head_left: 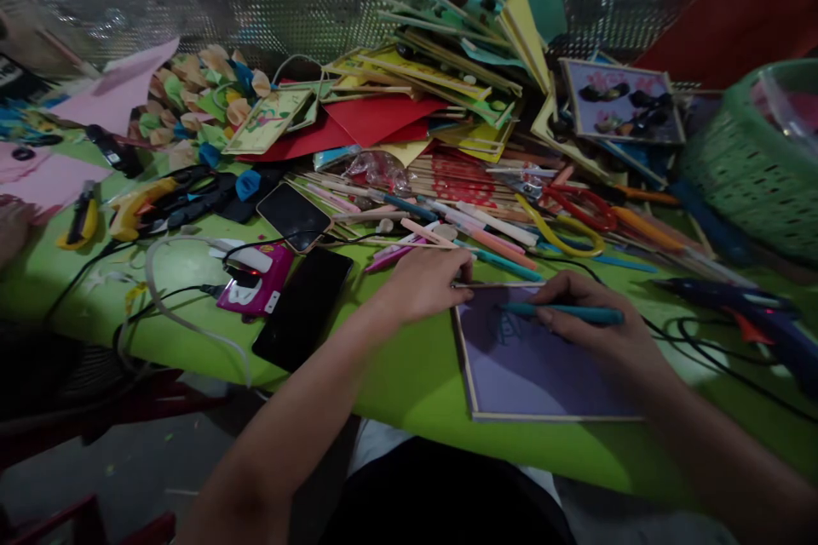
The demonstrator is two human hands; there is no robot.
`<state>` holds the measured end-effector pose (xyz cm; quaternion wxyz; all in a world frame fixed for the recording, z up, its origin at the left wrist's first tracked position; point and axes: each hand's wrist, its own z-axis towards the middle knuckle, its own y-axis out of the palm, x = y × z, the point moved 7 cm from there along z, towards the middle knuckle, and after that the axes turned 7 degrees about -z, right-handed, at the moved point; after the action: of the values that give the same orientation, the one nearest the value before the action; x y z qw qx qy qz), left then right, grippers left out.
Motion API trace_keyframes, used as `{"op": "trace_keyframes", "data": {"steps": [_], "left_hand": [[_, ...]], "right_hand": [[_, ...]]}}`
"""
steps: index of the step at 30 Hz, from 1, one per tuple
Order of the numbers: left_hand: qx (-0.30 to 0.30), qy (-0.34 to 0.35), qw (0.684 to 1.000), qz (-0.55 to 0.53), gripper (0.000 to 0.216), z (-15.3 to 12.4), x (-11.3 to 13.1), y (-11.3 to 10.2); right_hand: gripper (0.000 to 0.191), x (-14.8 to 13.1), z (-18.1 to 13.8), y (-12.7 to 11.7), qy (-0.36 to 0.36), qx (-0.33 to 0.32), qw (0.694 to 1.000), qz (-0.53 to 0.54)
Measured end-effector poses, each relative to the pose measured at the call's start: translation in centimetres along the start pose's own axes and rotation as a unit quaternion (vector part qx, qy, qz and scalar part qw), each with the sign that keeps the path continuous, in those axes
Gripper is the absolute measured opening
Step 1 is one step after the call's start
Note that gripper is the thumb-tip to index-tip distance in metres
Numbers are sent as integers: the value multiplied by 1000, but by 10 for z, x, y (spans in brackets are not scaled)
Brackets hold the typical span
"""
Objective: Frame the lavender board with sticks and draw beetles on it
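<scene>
A purple card with a pale wooden frame point(543, 375) lies on the green table point(409, 383) in front of me. My left hand point(425, 281) rests at the card's top left corner, fingers curled and pressing on its edge. My right hand point(597, 319) is closed on a teal pen point(566, 312), whose tip touches the card's upper part, where some teal marks show.
Two dark phones point(300, 306) and a pink power bank point(256, 289) with cables lie to the left. A pile of coloured cards, sticks, pens and scissors point(575, 209) fills the back. A green basket point(754, 153) stands far right, a glue gun point(741, 302) beside it.
</scene>
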<state>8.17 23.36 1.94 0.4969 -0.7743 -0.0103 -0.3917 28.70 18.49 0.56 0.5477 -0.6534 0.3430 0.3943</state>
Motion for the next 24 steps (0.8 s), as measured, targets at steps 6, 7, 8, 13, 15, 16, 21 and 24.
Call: {"op": "trace_keyframes", "data": {"steps": [6, 7, 8, 13, 15, 16, 21, 24], "left_hand": [[-2, -3, 1000, -1, 17, 0, 1, -1], [-1, -3, 1000, -2, 17, 0, 1, -1], [-1, -3, 1000, -3, 17, 0, 1, 0], [0, -1, 1000, -10, 17, 0, 0, 0], [-1, 1, 1000, -11, 17, 0, 1, -1], [-2, 0, 1000, -11, 17, 0, 1, -1], [-4, -2, 1000, -11, 16, 0, 2, -1], [-1, 1, 1000, -9, 17, 0, 2, -1]], "right_hand": [[26, 1, 0, -1, 11, 1, 1000, -7], [27, 2, 0, -1, 14, 1, 1000, -8], [28, 2, 0, -1, 15, 2, 1000, -8], [26, 2, 0, 0, 2, -4, 1000, -20], [26, 3, -1, 0, 3, -7, 1000, -23], [27, 4, -1, 0, 5, -8, 1000, -24], [32, 4, -1, -1, 2, 5, 999, -34], [29, 3, -2, 0, -7, 3, 1000, -27]]}}
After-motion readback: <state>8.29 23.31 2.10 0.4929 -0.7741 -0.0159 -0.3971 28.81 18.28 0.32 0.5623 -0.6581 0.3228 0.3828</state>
